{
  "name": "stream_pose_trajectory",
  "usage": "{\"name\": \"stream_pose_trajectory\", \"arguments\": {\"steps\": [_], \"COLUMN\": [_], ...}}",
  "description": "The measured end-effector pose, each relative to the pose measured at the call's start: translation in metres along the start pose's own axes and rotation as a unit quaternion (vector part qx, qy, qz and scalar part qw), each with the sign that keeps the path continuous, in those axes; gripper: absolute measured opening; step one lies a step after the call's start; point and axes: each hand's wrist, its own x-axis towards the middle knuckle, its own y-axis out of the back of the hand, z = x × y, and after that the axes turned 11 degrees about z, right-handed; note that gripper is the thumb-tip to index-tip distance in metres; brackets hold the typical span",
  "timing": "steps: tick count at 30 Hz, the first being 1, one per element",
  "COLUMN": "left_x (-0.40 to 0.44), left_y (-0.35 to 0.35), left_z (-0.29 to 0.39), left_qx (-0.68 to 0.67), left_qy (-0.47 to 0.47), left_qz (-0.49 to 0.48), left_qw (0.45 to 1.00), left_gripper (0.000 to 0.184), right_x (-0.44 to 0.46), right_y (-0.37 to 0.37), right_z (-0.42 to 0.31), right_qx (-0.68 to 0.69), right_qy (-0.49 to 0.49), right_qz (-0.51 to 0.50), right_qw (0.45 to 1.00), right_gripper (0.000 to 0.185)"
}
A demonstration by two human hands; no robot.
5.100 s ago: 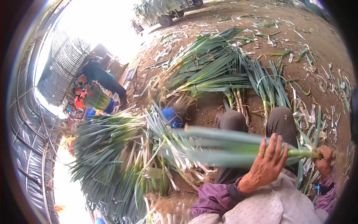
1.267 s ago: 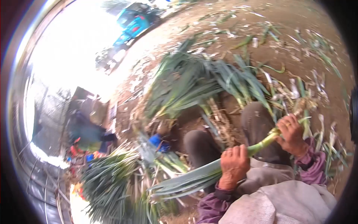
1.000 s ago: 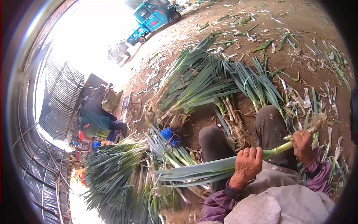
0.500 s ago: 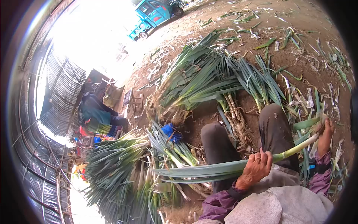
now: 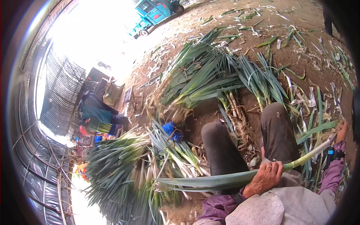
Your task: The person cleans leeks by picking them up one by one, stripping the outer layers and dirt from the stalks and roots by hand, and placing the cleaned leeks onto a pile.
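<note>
My left hand [image 5: 263, 177] is wrapped around the leafy part of a long green onion [image 5: 300, 160], which lies across my lap. Its leaves stretch to the left, and its pale stem slants up to the right. At the right edge, my right hand [image 5: 341, 131] is closed on a loose green leaf strip [image 5: 317, 132], just past the stem's root end. Whether those fingers also touch the stem I cannot tell. Close to my left knee lies a pile of green onions with pale stems [image 5: 116, 165].
Untrimmed green onions [image 5: 210, 75] lie on the soil beyond my knees, some with roots showing. A blue bundle [image 5: 172, 132] sits by the left pile. Peeled scraps [image 5: 311, 99] litter the ground. Farther off are a bending person [image 5: 99, 110] and a blue three-wheeled vehicle [image 5: 155, 13].
My right hand has moved outward to the right, and the leaf strip in it has drawn away from the stem. My left hand has shifted slightly right and down, still around the green onion.
</note>
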Motion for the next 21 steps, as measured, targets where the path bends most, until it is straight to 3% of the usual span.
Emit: {"name": "stream_pose_trajectory", "arguments": {"steps": [2, 4, 7, 8, 9, 10, 11, 13, 15, 17, 18, 19, 21], "left_x": [0.0, 0.001, -0.004, -0.007, -0.007, -0.009, -0.007, -0.007, 0.004, 0.011, 0.01, 0.01, 0.012], "left_y": [0.003, 0.007, 0.017, 0.023, 0.029, 0.036, 0.038, 0.032, 0.025, 0.014, 0.012, 0.013, 0.01], "left_z": [0.004, 0.003, -0.003, -0.01, -0.023, -0.036, -0.046, -0.056, -0.057, -0.061, -0.066, -0.067, -0.071], "left_qx": [0.0, -0.018, -0.011, -0.003, -0.027, 0.057, 0.085, 0.1, 0.1, 0.107, 0.11, 0.11, 0.121], "left_qy": [0.01, 0.014, 0.026, 0.036, 0.066, 0.05, 0.054, 0.098, 0.111, 0.117, 0.124, 0.134, 0.12], "left_qz": [-0.009, -0.009, -0.014, -0.022, -0.01, -0.052, -0.035, -0.01, 0.019, 0.029, 0.033, 0.007, 0.009], "left_qw": [1.0, 1.0, 1.0, 0.999, 0.997, 0.996, 0.994, 0.99, 0.989, 0.987, 0.986, 0.985, 0.985], "left_gripper": [0.034, 0.034, 0.032, 0.016, 0.011, 0.012, 0.013, 0.012, 0.023, 0.029, 0.032, 0.035, 0.035], "right_x": [0.048, 0.092, 0.119, 0.128, 0.129, 0.119, 0.099, 0.058, -0.007, -0.099, -0.136, -0.168, -0.212], "right_y": [0.051, 0.087, 0.1, 0.111, 0.115, 0.115, 0.104, 0.063, -0.004, -0.086, -0.122, -0.154, -0.202], "right_z": [0.021, 0.03, 0.018, -0.008, -0.027, -0.051, -0.074, -0.079, -0.094, -0.105, -0.114, -0.123, -0.142], "right_qx": [-0.143, -0.311, -0.512, -0.563, -0.609, -0.652, -0.685, -0.648, -0.54, -0.617, -0.614, -0.594, -0.555], "right_qy": [0.098, 0.252, 0.471, 0.487, 0.489, 0.486, 0.488, 0.337, 0.097, 0.305, 0.37, 0.415, 0.348], "right_qz": [0.022, 0.042, 0.12, 0.138, 0.159, 0.179, 0.195, 0.035, -0.081, -0.1, -0.113, -0.123, -0.157], "right_qw": [0.985, 0.916, 0.709, 0.653, 0.604, 0.554, 0.506, 0.682, 0.832, 0.718, 0.688, 0.678, 0.739], "right_gripper": [0.03, 0.034, 0.033, 0.031, 0.03, 0.029, 0.028, 0.025, 0.028, 0.023, 0.021, 0.02, 0.019]}}
